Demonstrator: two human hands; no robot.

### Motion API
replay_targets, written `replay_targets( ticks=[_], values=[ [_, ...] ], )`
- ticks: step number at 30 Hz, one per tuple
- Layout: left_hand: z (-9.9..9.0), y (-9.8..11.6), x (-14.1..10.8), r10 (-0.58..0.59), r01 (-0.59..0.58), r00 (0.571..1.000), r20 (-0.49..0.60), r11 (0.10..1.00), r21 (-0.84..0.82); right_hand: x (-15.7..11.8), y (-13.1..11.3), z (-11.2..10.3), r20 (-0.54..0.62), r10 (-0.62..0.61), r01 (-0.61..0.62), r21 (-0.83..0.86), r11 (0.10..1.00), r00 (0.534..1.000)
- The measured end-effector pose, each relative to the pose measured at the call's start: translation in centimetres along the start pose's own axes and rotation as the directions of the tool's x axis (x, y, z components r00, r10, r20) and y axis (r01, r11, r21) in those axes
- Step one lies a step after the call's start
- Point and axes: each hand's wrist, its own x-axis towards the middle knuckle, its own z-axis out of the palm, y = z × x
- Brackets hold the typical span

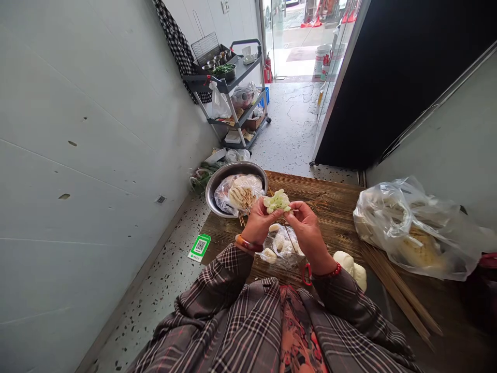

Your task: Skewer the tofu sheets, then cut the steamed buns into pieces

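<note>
My left hand pinches a pale green, frilly vegetable piece, possibly cauliflower, above the wooden table. Closed at the same piece, my right hand has its thumb and fingers around a thin skewer, mostly hidden by the fingers. Below both hands, a clear plastic bag lies on the table with whitish pieces in and around it. A red looped handle shows beside my right wrist. To the left stands a metal bowl with bagged pale food on several skewers.
Smooth white lumps sit right of my right wrist. Farther right are long wooden sticks and a large clear bag on the wooden table. A green QR card is at the left edge. Beyond stands a trolley.
</note>
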Motion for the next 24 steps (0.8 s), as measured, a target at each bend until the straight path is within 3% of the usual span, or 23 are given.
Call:
replay_targets(
  ticks=[7, 15, 24],
  values=[
    [-0.3, -0.5, 0.2, -0.013, 0.013, 1.0, 0.013, 0.999, -0.034, -0.3, -0.7, -0.1, 0.037, 0.011, -0.013, 0.066, 0.998, 0.999],
    [-0.1, -0.5, -0.1, -0.001, 0.002, 0.999, 0.048, 1.0, -0.029, 0.1, -0.2, -0.1, -0.045, -0.003, 0.003, 0.0, 1.0, 0.999],
    [0.4, -1.7, -0.2, 0.069, -0.062, 0.994, -0.081, 0.995, 0.084, 0.1, 0.4, -0.1, -0.097, -0.009, 0.002, -0.074, 0.997, 0.995]
  ],
)
